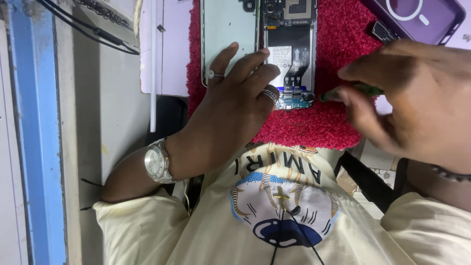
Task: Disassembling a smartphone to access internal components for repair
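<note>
Here, in the head view, we see an opened phone (287, 49) lying on a red mat (338, 122), its inner parts showing: a battery area in the middle and a small board at its lower end. Just beside it, on the left, lies a pale back cover (226, 29), touching or nearly touching the phone's edge.

Our left hand (230, 113) rests flat on the mat, fingers spread and half stretched; the fingertips (260, 53) lie on the seam between cover and phone. It presses down and grips nothing. We note rings on two fingers and a silver watch (157, 162) on the wrist.

Our right hand (417, 98) is blurred. It is closed in a pinch around a thin green tool (351, 91), whose tip points at the phone's lower right corner, near the small board. We cannot tell whether the tip touches.

A purple case (417, 17) lies at the upper right, partly on the mat. A white rod (153, 64) lies left of the mat, well apart from the hands.
</note>
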